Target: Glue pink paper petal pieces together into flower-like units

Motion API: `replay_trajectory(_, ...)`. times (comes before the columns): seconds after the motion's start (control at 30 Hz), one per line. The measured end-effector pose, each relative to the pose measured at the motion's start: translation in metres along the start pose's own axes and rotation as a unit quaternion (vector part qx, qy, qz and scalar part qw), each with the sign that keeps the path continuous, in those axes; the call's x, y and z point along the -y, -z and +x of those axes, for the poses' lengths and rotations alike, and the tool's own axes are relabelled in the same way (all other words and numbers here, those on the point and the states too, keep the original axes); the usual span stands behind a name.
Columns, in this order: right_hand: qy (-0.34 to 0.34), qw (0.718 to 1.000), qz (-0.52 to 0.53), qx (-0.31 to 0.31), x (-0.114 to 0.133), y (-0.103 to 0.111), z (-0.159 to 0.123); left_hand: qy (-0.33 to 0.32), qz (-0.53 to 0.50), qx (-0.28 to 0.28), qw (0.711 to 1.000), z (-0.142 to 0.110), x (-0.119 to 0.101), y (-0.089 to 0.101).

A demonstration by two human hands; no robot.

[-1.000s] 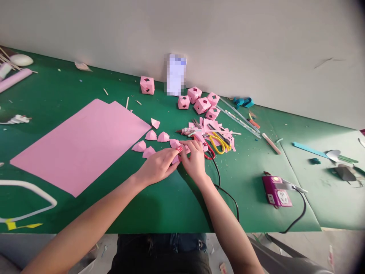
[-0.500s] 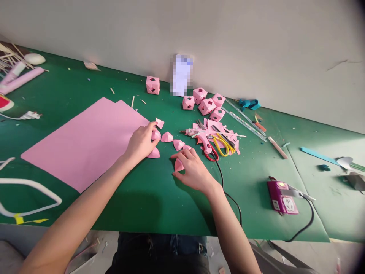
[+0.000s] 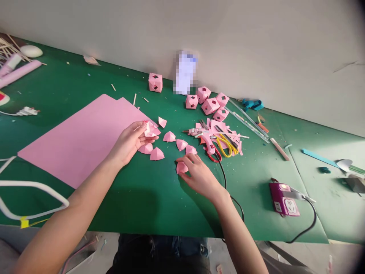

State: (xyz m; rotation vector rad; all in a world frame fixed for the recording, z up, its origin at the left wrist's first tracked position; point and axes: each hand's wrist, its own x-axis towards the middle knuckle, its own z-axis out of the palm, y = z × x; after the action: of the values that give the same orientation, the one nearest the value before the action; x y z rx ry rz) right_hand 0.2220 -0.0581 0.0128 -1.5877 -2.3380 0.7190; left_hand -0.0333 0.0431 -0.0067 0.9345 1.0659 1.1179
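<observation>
My left hand, turned partly palm up, holds a folded pink paper piece between thumb and fingers, its hollow side showing. Below it, two pink paper pieces lie on the green table, one of them a pointed pink cap. My right hand rests low over the table with its fingers curled around another pink paper cap. Between the hands, several similar caps form a loose row, among them a pink cap. A small upturned paper piece sits beyond my left hand.
Pink paper sheets lie at left. Hollow pink paper balls stand near the wall, by a blurred phone-like panel. A pink glue gun, yellow-handled scissors and scraps are at centre right. A purple power socket is at right.
My left hand has lifted a pink paper piece off the table and turned it over, moving slightly left. My right hand stays at its cap. The view has shifted slightly.
</observation>
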Motion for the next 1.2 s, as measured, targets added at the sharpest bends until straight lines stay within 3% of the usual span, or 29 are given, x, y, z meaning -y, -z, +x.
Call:
replay_trajectory(0.13,0.0,0.998,0.065,-0.016,0.002,0.0,0.009,-0.025,0.018,-0.002,1.0,0.001,0.003,0.002)
replay_trajectory(0.23,-0.011,0.971,0.235,-0.047,0.003,0.008,0.023,-0.02,0.017,-0.036,0.999,0.004,0.003,0.005)
replay_trajectory(0.3,-0.045,0.916,0.395,-0.057,0.004,0.017,0.038,-0.01,0.008,-0.066,0.998,0.006,0.003,0.006)
replay_trajectory(0.37,-0.091,0.841,0.531,-0.053,0.004,0.027,0.058,0.0,0.011,-0.086,0.996,0.006,0.002,0.007)
replay_trajectory(0.43,-0.108,0.803,0.585,-0.039,0.004,0.036,0.083,-0.004,0.028,-0.087,0.996,0.006,0.003,0.006)
replay_trajectory(0.5,-0.113,0.821,0.557,-0.044,0.004,0.043,0.109,-0.02,0.048,-0.072,0.996,0.005,0.004,0.005)
replay_trajectory(0.57,-0.129,0.879,0.454,-0.062,0.004,0.049,0.135,-0.029,0.06,-0.057,0.996,0.003,0.006,0.004)
replay_trajectory(0.63,-0.127,0.944,0.297,-0.062,0.003,0.055,0.159,-0.024,0.069,-0.054,0.996,0.003,0.006,0.003)
replay_trajectory(0.7,-0.073,0.991,0.102,-0.045,0.001,0.06,0.18,-0.018,0.082,-0.061,0.995,0.002,0.005,0.003)
replay_trajectory(0.8,-0.032,0.997,-0.074,0.017,-0.003,0.063,0.203,-0.019,0.117,-0.063,0.991,0.001,0.004,0.003)
replay_trajectory(0.97,-0.014,0.986,-0.142,0.083,-0.005,0.063,0.221,-0.042,0.197,-0.046,0.978,-0.003,0.005,0.004)
replay_trajectory(1.07,-0.002,0.987,-0.148,0.068,-0.001,0.072,0.215,-0.055,0.227,-0.044,0.971,-0.004,0.006,0.005)
replay_trajectory(1.2,0.014,0.982,-0.174,0.071,0.01,0.081,0.185,-0.072,0.244,-0.055,0.966,-0.003,0.008,0.007)
